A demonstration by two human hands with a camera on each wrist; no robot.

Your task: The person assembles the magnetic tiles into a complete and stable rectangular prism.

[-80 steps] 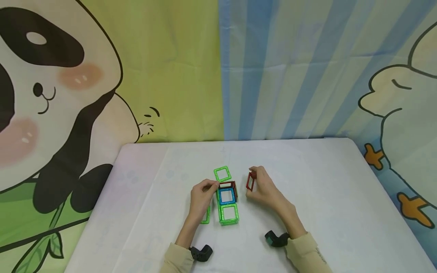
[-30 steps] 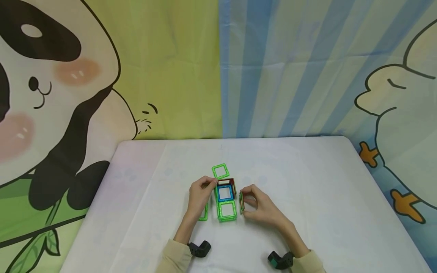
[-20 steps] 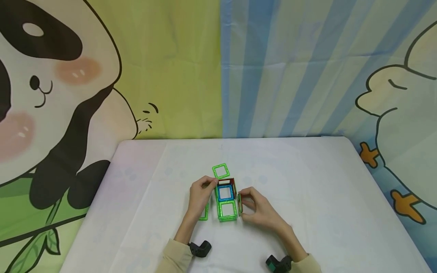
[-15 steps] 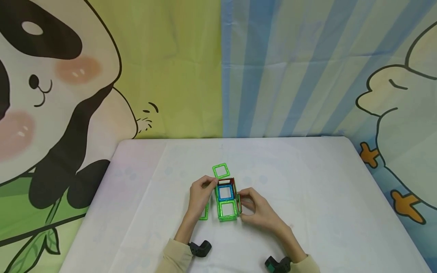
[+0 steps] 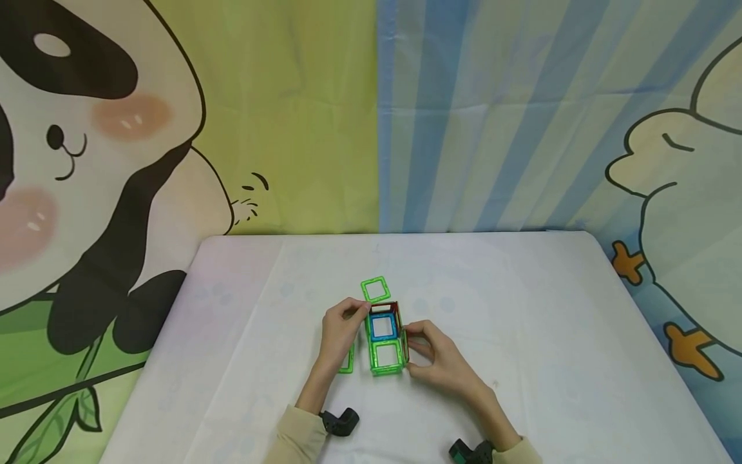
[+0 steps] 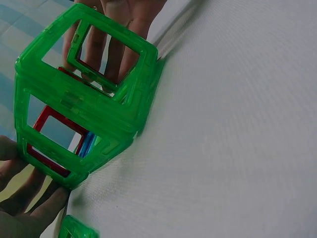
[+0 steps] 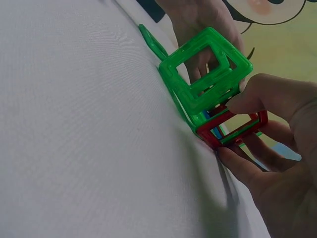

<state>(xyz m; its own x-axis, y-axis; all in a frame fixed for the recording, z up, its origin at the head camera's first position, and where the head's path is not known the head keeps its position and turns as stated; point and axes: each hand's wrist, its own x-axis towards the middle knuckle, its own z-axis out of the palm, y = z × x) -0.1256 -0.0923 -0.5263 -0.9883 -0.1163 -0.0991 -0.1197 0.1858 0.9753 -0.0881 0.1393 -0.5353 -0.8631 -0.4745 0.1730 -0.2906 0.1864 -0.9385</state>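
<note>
A small structure of magnetic tiles (image 5: 373,356) stands on the table, with green, blue and red square frames joined at their edges. At its far left corner my left hand (image 5: 339,328) pinches the edge with thumb and fingers. My right hand (image 5: 443,364) holds a red square magnetic tile (image 7: 208,138) between thumb and fingertips, upright against the structure's right side. In the left wrist view the green frames (image 6: 74,101) of the structure fill the foreground, partly hiding the right fingers (image 6: 94,54) behind them.
One loose green square tile (image 5: 375,289) lies just behind the structure. Another green tile (image 5: 350,361) is partly hidden by the left forearm. Printed curtains (image 5: 324,129) rise behind the white table (image 5: 522,309). Each wrist wears a black camera (image 5: 341,422).
My right hand has brought the red magnetic tile leftward and down, turning it upright against the structure's right side. My left hand keeps its grip at the far left corner.
</note>
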